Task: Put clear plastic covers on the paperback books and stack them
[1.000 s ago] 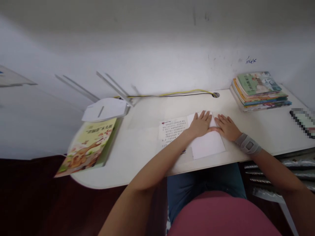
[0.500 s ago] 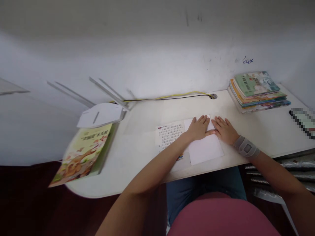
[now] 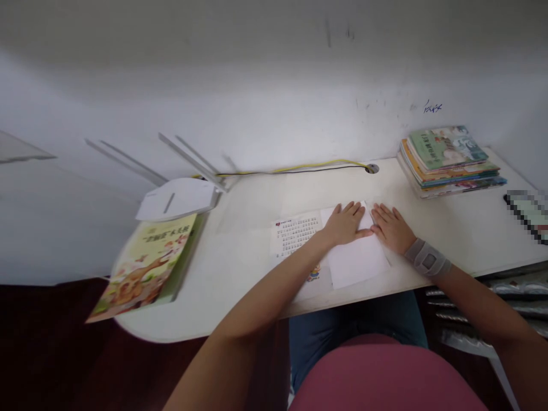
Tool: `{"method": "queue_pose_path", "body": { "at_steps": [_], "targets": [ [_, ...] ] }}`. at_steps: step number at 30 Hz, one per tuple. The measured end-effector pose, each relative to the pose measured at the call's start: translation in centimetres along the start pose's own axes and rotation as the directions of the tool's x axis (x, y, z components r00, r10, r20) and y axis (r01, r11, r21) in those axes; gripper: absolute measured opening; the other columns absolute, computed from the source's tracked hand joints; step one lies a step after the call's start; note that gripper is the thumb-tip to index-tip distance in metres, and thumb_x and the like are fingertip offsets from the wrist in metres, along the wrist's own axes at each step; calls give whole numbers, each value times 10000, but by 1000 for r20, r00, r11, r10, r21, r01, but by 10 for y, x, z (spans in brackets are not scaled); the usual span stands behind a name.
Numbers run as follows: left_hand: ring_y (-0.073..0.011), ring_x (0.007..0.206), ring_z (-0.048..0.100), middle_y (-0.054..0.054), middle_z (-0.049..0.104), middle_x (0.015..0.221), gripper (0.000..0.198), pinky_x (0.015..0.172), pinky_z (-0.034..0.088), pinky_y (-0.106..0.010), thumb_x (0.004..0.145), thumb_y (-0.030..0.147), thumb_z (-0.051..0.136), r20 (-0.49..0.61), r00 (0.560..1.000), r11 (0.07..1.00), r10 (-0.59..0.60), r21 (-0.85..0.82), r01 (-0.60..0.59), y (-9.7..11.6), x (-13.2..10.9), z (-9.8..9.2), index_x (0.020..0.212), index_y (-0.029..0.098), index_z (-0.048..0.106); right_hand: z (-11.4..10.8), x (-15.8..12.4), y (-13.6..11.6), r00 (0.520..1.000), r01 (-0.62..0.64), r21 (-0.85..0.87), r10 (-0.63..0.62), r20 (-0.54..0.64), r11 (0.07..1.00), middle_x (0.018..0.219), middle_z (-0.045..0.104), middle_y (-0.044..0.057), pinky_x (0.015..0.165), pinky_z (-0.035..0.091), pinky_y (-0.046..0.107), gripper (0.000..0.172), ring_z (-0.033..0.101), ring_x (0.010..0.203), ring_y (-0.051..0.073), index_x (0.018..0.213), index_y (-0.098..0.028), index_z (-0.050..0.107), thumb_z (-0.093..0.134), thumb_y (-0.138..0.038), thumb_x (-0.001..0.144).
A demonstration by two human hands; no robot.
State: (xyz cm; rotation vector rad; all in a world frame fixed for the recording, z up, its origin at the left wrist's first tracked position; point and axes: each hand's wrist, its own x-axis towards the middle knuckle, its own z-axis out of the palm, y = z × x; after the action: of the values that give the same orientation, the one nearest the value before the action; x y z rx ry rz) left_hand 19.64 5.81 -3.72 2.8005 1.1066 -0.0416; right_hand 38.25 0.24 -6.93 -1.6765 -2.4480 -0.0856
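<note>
An open booklet (image 3: 298, 231) lies near the front edge of the white desk (image 3: 240, 257), its left page printed with text and a small coloured picture. Over its right side is a blank white sheet (image 3: 357, 265). My left hand (image 3: 347, 224) lies flat on the upper part of this sheet, fingers spread, thumb pointing right. At the sheet's right edge my right hand (image 3: 391, 228) rests palm down, fingers stretched out, a grey band round the wrist. The left thumb reaches close to the right hand. Neither hand grips anything.
A stack of books (image 3: 449, 160) stands at the back right, with a phone (image 3: 528, 214) at the far right. On the left are a white router (image 3: 177, 200) with antennas and a green-yellow book (image 3: 145, 262) overhanging the desk edge. Cables (image 3: 295, 168) run along the wall.
My right hand has shifted very slightly right at the sheet's edge. My left hand stays flat on the sheet. The view has moved a little.
</note>
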Motion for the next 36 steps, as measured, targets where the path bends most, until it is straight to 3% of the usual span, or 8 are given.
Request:
{"method": "queue_pose_path", "body": {
  "at_steps": [7, 11, 17, 20, 23, 27, 33, 36],
  "targets": [
    [-220, 1349, 336, -136, 408, 1444, 738, 1106, 226, -425, 866, 670, 281, -30, 994, 991, 109, -71, -111, -9, -3, -2, 1386, 153, 360, 3, -1, 1, 1000, -1, -34, 0, -13, 999, 1474, 346, 151, 1058, 272, 508, 540, 329, 1343, 314, 1421, -121, 344, 271, -380, 953],
    [-224, 1337, 357, -144, 409, 1442, 734, 1097, 248, -425, 869, 666, 280, -46, 992, 991, 120, -48, -122, -11, 0, 0, 1383, 149, 370, 2, -1, 3, 1000, 6, -28, -7, -11, 1000, 1471, 348, 164, 1059, 266, 503, 552, 321, 1348, 311, 1434, -130, 316, 260, -399, 956],
    [-294, 1396, 228, -126, 297, 1506, 699, 1093, 195, -562, 910, 608, 216, -64, 998, 999, 0, 45, 3, -4, 0, 1, 1430, 151, 305, 0, -1, 6, 1000, -14, 40, 14, -3, 999, 1480, 314, 200, 1072, 262, 467, 656, 265, 1377, 293, 1454, -75, 240, 296, -474, 936],
    [-336, 1411, 150, -149, 226, 1527, 747, 1090, 168, -590, 898, 629, 198, -84, 991, 992, -100, 70, 106, 1, -17, -4, 1456, 135, 251, 1, -1, 7, 1000, -13, 59, 14, -13, 998, 1474, 330, 195, 1070, 262, 486, 670, 270, 1375, 296, 1447, -97, 269, 299, -516, 925],
    [-414, 1398, 109, -179, 169, 1534, 864, 1068, 158, -631, 839, 715, 216, -12, 980, 978, -197, 60, 198, 6, -40, -4, 1471, 126, 209, 3, -2, 7, 1000, -22, 60, 23, -22, 998, 1458, 347, 212, 1068, 265, 499, 713, 286, 1367, 311, 1434, -72, 291, 279, -561, 914],
    [-449, 1389, 65, -162, 140, 1540, 895, 1047, 133, -674, 811, 750, 220, 83, 978, 981, -193, 29, 191, 12, -55, 4, 1476, 151, 200, 5, -1, 6, 1000, -21, 37, 22, -14, 999, 1448, 355, 231, 1077, 256, 487, 760, 299, 1357, 332, 1406, -21, 325, 282, -590, 904],
    [-433, 1397, 29, -140, 112, 1547, 912, 1060, 75, -679, 807, 756, 219, 94, 976, 980, -196, 7, 197, 12, -48, 9, 1478, 139, 188, 1, 0, 5, 999, -46, 25, 46, -7, 999, 1433, 373, 242, 1060, 283, 493, 650, 323, 1345, 331, 1363, -30, 405, 307, -501, 926],
    [-433, 1398, 35, -141, 124, 1546, 909, 1060, 73, -681, 806, 756, 230, 75, 979, 981, -192, 0, 192, 12, -48, 9, 1478, 145, 186, -3, -2, 4, 1000, -11, 3, 11, 12, 1000, 1451, 372, 191, 1064, 269, 500, 554, 307, 1351, 339, 1360, -115, 445, 332, -450, 933]
  ]
}}
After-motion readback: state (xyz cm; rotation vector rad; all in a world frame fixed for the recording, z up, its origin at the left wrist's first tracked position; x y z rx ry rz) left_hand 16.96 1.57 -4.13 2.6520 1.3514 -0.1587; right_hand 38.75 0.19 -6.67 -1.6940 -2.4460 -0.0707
